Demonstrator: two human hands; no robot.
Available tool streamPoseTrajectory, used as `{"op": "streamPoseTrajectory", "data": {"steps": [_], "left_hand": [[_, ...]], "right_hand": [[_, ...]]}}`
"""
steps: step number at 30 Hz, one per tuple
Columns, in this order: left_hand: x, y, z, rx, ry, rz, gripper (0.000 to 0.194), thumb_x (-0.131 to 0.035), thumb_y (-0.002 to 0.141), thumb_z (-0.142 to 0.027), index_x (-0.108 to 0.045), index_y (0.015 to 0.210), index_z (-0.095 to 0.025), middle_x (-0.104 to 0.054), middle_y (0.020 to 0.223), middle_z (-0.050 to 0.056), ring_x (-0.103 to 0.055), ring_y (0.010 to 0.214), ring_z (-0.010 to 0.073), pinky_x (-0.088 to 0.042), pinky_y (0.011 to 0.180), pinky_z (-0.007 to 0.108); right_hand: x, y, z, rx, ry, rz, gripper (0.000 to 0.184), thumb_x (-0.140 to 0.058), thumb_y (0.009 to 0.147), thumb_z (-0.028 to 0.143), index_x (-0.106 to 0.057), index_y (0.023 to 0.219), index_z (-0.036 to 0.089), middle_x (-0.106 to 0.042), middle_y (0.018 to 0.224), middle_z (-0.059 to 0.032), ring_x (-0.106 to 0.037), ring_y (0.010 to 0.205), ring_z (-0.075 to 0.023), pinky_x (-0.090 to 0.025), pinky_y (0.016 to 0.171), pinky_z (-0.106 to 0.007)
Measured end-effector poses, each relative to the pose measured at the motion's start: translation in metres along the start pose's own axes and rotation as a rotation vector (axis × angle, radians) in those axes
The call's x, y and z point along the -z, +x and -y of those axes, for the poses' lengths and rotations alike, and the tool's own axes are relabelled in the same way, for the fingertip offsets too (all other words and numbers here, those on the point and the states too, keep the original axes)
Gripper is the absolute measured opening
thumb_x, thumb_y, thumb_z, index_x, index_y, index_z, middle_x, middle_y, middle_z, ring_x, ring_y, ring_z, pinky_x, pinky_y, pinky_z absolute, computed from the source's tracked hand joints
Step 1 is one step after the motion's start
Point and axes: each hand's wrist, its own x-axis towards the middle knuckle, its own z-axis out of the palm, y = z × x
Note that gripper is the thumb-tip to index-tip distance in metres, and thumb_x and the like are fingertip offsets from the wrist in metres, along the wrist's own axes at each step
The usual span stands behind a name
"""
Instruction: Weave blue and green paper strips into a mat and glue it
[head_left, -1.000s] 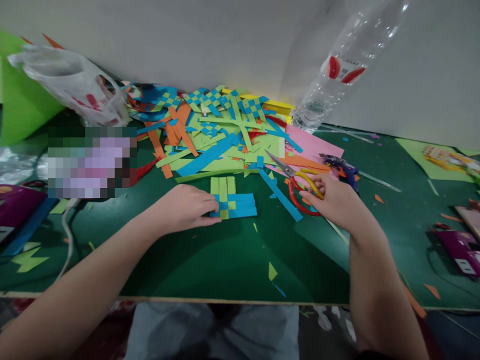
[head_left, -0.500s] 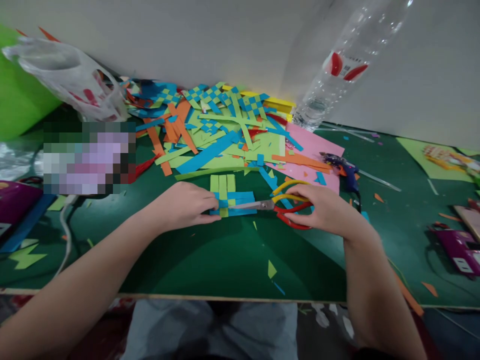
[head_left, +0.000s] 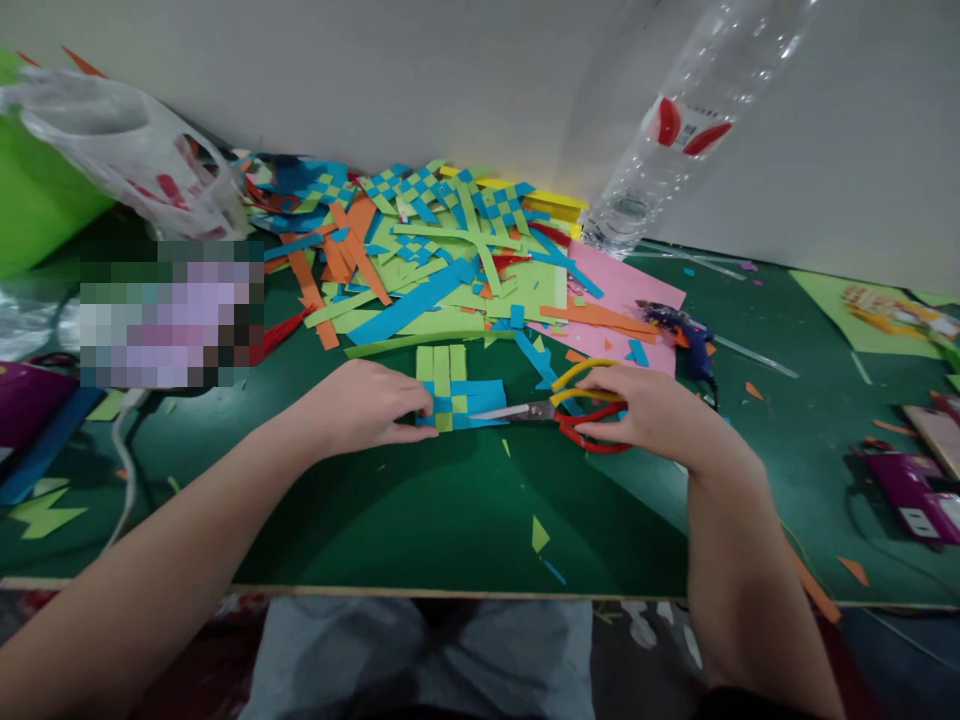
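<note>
On the green table (head_left: 420, 520), just in front of a big heap of paper strips (head_left: 442, 270), a small woven piece (head_left: 457, 392) of green and blue strips is pressed flat by the left hand (head_left: 367, 405), whose fingers are laid on its left edge, half curled and not closed around anything. The scissors (head_left: 577, 410) with red and yellow handles are gripped by the right hand (head_left: 652, 415), fingers wrapped on the loops; the blades are pointed at the right edge of the piece and appear nearly shut, though it cannot be told if paper is between them. The weaving seems mostly done, as the strips are interlaced. The green ends at the top are still uneven, so trimming is judged to be left. Finished woven squares (head_left: 420, 185) are seen at the back of the heap.
</note>
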Motion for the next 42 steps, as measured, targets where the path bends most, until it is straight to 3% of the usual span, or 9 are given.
{"op": "streamPoseTrajectory", "data": {"steps": [7,15,28,34,42], "left_hand": [[0.000,-0.001,0.000,-0.004,-0.002,0.002,0.032,-0.051,0.095,-0.049,-0.064,0.082,-0.023,-0.066,0.069,-0.003,-0.060,0.062,0.0131,-0.031,0.055,0.027],[0.001,0.000,0.000,-0.017,-0.016,-0.014,0.032,-0.052,0.095,-0.047,-0.065,0.080,-0.022,-0.066,0.068,-0.002,-0.060,0.061,0.0132,-0.030,0.055,0.027],[0.000,0.000,0.000,0.015,-0.038,0.012,0.030,-0.054,0.094,-0.048,-0.064,0.081,-0.023,-0.065,0.069,-0.002,-0.059,0.063,0.0136,-0.029,0.056,0.027],[0.001,0.000,0.000,0.008,-0.032,0.023,0.030,-0.053,0.094,-0.048,-0.063,0.081,-0.022,-0.064,0.068,-0.002,-0.058,0.061,0.0137,-0.029,0.055,0.027],[0.001,0.000,0.000,0.036,-0.038,0.030,0.031,-0.052,0.094,-0.049,-0.064,0.081,-0.023,-0.065,0.069,-0.003,-0.058,0.063,0.0124,-0.029,0.056,0.027]], "right_hand": [[0.006,-0.005,-0.008,-0.014,-0.001,-0.025,0.032,-0.070,0.079,0.042,-0.064,0.104,0.024,-0.069,0.107,-0.0034,-0.065,0.094,-0.0223,-0.051,0.078,-0.034],[0.001,-0.001,0.001,0.050,-0.006,-0.030,0.026,-0.069,0.079,0.036,-0.065,0.102,0.025,-0.070,0.106,-0.0038,-0.065,0.093,-0.0221,-0.050,0.073,-0.032],[0.007,-0.004,-0.012,-0.058,-0.029,-0.036,0.028,-0.070,0.075,0.037,-0.064,0.099,0.024,-0.070,0.105,-0.0039,-0.066,0.089,-0.0229,-0.050,0.074,-0.034],[0.006,-0.006,-0.009,-0.001,0.036,-0.034,0.029,-0.070,0.076,0.036,-0.064,0.102,0.025,-0.070,0.112,-0.0024,-0.066,0.097,-0.0230,-0.051,0.081,-0.035],[0.005,-0.002,-0.004,0.005,-0.003,-0.003,0.024,-0.068,0.077,0.034,-0.064,0.098,0.024,-0.070,0.109,-0.0027,-0.066,0.097,-0.0226,-0.051,0.079,-0.034]]}}
